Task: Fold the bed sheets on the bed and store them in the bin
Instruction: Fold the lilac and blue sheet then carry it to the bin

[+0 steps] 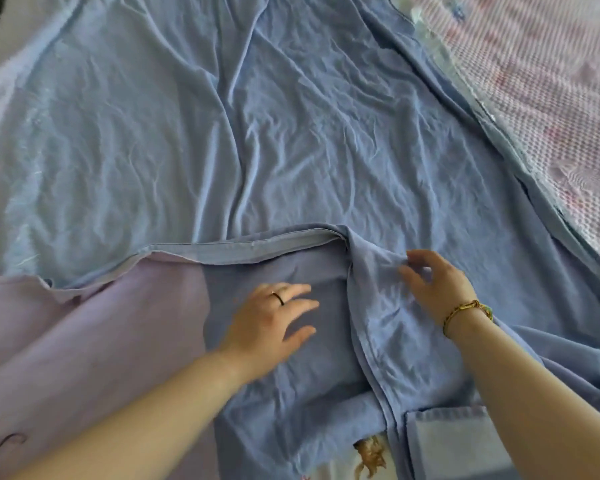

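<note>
Nearest the camera, the left hand point(271, 317) lies flat on the blue sheet point(274, 133). Its fingers are straight and spread, gripping nothing, just pressing the cloth down. Just beside it, the right hand point(437, 282) has fingers and thumb curled onto a raised ridge of the same sheet. Looks like a pinch to me, though it's a bit blurry.

Past the hands, the near hem point(257, 245) is flipped back on itself, with a lilac sheet point(66, 341) showing underneath on the left. Beyond that the blue sheet is spread wide and wrinkly across the bed, and a pink-and-white cover point(541, 98) sits at the far right.

My guess is this is early, just straightening before the first fold. Next up: flatten that bunched ridge, then grab the hem corners. No bin in view.
</note>
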